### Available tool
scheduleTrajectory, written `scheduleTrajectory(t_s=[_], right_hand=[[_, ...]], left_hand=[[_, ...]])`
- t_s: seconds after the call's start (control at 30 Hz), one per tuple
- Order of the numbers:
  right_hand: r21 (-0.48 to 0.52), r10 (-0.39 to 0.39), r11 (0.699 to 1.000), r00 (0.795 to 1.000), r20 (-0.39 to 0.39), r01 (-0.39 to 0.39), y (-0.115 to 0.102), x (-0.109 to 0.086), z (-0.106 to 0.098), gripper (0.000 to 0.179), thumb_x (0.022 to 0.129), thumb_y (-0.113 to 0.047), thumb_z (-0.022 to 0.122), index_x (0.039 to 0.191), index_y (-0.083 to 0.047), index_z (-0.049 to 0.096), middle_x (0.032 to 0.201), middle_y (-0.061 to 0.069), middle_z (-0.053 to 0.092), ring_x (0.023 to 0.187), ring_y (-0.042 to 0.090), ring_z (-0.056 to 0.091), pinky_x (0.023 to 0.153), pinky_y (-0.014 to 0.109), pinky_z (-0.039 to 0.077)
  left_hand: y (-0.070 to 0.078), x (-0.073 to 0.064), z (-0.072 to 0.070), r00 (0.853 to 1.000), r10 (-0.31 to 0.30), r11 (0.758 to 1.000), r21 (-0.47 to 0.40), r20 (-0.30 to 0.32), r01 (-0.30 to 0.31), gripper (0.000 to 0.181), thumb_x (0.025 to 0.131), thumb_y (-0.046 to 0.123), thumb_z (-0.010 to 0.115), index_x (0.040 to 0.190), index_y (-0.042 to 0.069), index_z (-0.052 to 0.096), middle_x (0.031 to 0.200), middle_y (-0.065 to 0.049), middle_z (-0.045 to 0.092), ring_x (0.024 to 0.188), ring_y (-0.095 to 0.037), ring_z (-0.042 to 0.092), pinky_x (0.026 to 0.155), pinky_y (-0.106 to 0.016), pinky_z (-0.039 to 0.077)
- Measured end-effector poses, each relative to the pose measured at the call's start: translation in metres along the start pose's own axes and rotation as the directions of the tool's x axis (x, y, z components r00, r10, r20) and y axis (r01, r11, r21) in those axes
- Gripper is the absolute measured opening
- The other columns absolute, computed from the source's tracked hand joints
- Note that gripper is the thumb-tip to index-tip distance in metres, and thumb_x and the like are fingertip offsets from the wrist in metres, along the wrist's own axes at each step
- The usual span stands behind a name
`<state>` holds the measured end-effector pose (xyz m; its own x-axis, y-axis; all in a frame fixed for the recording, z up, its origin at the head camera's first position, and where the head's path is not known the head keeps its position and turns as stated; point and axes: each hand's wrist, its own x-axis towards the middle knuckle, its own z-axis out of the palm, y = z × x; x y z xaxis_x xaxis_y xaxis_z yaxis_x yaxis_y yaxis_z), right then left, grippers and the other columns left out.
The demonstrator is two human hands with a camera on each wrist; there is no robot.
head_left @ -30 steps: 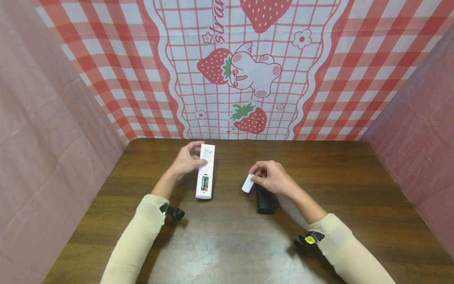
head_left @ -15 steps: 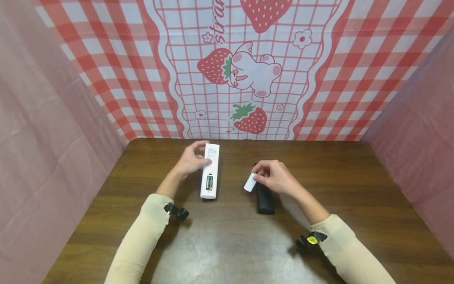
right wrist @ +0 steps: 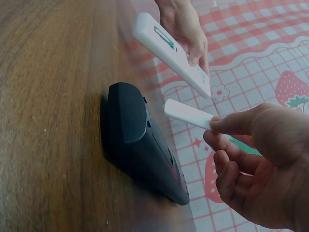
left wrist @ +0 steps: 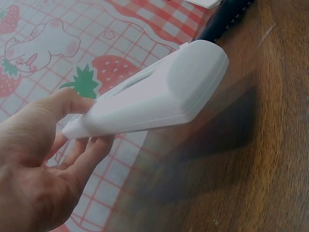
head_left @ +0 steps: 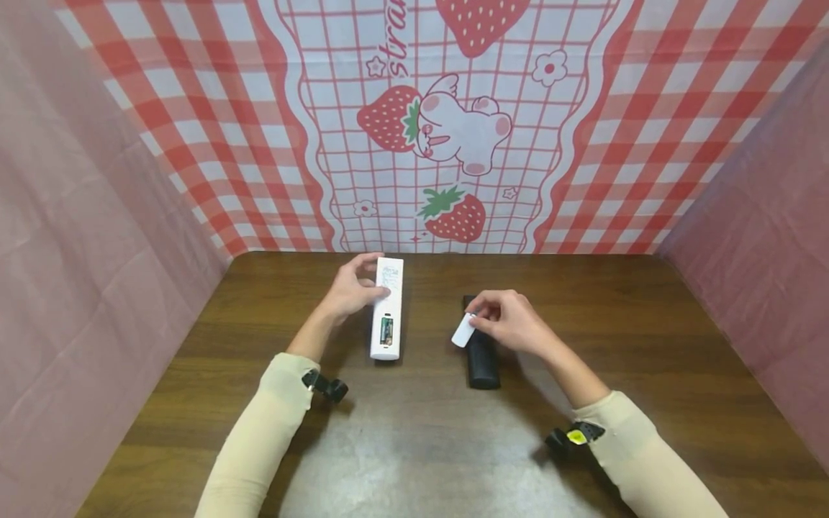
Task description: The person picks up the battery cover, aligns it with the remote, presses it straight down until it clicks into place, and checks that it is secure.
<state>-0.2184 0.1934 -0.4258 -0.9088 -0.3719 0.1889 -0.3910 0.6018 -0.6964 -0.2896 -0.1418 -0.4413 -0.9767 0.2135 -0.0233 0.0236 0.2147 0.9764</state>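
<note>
My left hand (head_left: 348, 293) grips a white remote control (head_left: 388, 303) by its far end, back side up, thumb on top and fingers beneath. Its battery compartment is uncovered, and green-and-black battery casing (head_left: 386, 332) shows inside. In the left wrist view the remote (left wrist: 145, 101) is tilted, with its shadow falling on the wood. Between thumb and index finger my right hand (head_left: 513, 321) pinches a small white battery cover (head_left: 463, 332). Below that hand lies a black remote control (head_left: 483, 365), partly hidden by it; the right wrist view shows the cover (right wrist: 187, 114) held above and beside it.
A brown wooden table (head_left: 401, 439) spans the work area. Behind it hangs a strawberry-print checked cloth (head_left: 453, 129), with pink fabric walls (head_left: 97, 237) on both sides. Small black cameras (head_left: 335, 390) are strapped at both wrists.
My left hand has shifted right with the white remote. My right hand has drifted slightly right with the cover, exposing more of the black remote's far end. Both grips stay the same.
</note>
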Motion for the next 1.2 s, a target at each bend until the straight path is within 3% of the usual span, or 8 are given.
scheduleTrajectory(t_s=[0.63, 1.2], right_hand=[[0.020, 0.039, 0.999, 0.999, -0.001, -0.039, 0.002, -0.006, -0.013, 0.012, 0.099, -0.006, 0.083, 0.110, -0.002, 0.081, 0.090, 0.012, 0.077, 0.074, 0.015, 0.057, 0.059, 0.020, 0.044], [0.031, 0.030, 0.999, 1.000, -0.001, -0.029, 0.001, -0.006, -0.016, 0.010, 0.100, -0.005, 0.083, 0.109, -0.003, 0.081, 0.090, 0.012, 0.078, 0.076, 0.013, 0.059, 0.062, 0.020, 0.047]], left_hand=[[0.010, -0.005, 0.011, 1.000, 0.017, 0.999, -0.045, -0.014, -0.017, 0.086, 0.090, -0.015, 0.078, 0.168, 0.007, 0.049, 0.159, -0.030, 0.052, 0.092, -0.014, 0.071, 0.077, -0.024, 0.070], [0.015, -0.001, 0.021, 1.000, 0.024, 0.997, -0.068, -0.015, -0.025, 0.087, 0.090, -0.016, 0.077, 0.168, 0.007, 0.047, 0.162, -0.029, 0.052, 0.095, -0.019, 0.073, 0.079, -0.028, 0.072]])
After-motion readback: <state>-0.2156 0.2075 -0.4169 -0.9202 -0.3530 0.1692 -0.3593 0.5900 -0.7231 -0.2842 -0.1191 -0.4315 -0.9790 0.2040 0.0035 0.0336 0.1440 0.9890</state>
